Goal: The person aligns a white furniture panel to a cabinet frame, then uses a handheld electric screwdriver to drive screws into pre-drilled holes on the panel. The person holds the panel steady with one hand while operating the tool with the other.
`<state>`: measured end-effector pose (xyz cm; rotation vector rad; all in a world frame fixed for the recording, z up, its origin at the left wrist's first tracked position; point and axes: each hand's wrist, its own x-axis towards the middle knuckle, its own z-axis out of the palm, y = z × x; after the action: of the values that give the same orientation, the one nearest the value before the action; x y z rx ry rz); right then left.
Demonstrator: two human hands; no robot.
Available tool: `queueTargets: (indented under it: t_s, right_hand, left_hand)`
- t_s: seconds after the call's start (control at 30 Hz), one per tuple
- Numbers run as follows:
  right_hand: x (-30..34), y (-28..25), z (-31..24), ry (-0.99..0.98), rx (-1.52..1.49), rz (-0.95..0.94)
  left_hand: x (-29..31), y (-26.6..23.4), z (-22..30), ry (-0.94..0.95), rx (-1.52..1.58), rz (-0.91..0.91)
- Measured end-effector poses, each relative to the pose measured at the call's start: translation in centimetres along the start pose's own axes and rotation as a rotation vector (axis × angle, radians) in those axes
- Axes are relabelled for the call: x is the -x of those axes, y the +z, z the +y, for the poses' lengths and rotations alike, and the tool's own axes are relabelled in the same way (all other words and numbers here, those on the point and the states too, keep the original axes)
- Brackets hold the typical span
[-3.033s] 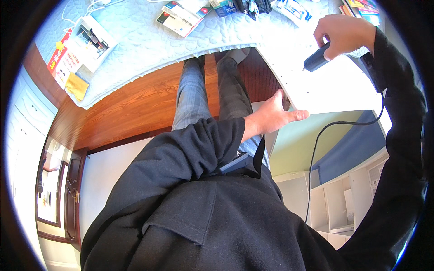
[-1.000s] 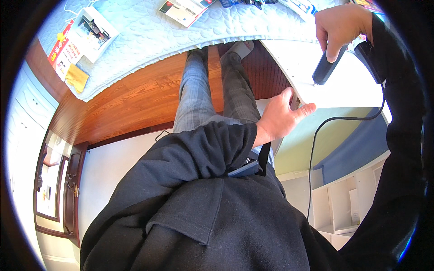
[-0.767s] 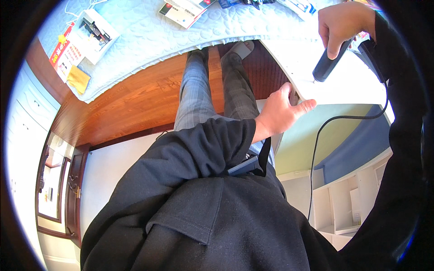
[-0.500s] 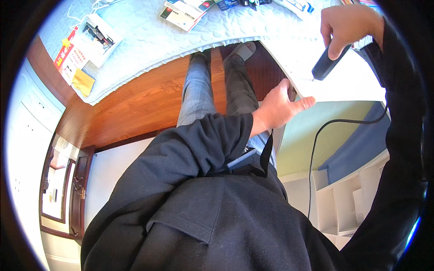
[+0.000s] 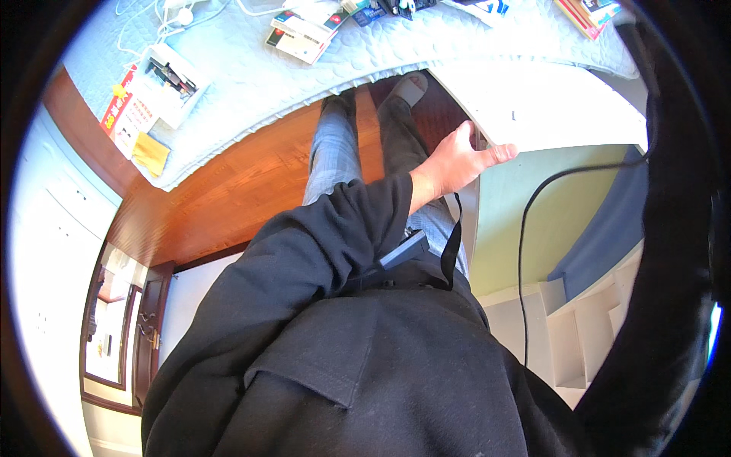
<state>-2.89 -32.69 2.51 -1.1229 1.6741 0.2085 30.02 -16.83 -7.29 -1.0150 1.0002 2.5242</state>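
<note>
My left hand (image 5: 455,161) grips the near edge of a white panel (image 5: 556,99): the thumb lies along the top of the edge and the fingers curl underneath. Its black sleeve (image 5: 320,251) runs up from my black jacket. My right sleeve (image 5: 674,167) rises along the right rim, and the right hand itself is out of the picture. A thin black cable (image 5: 524,251) hangs from behind that sleeve, curves beside the panel and drops straight down. My legs in grey trousers (image 5: 335,148) stand on the floor below.
A bed with a pale blue quilt (image 5: 251,84) spans the top, strewn with boxes (image 5: 164,76), booklets (image 5: 301,38) and white cords. Reddish wooden floor (image 5: 228,198) lies beneath. A white shelf unit (image 5: 590,335) stands at the lower right beside a yellow-green surface (image 5: 563,221).
My right hand, which held a black handheld device over the panel, has risen out of view at the upper right. The left hand stays on the panel's edge.
</note>
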Motion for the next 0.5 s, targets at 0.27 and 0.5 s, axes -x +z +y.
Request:
queueTargets:
  t_s: [0.27, 0.5]
  right_hand:
    - [11.8, 11.3, 11.3, -0.081, -0.544, 0.181]
    - [17.3, 22.3, 10.6, -0.069, -1.207, 0.514]
  left_hand:
    - [0.3, -1.2, 1.9, 0.173, -0.281, 0.237]
    - [-4.9, -2.1, 5.9, 0.251, -0.681, -0.007]
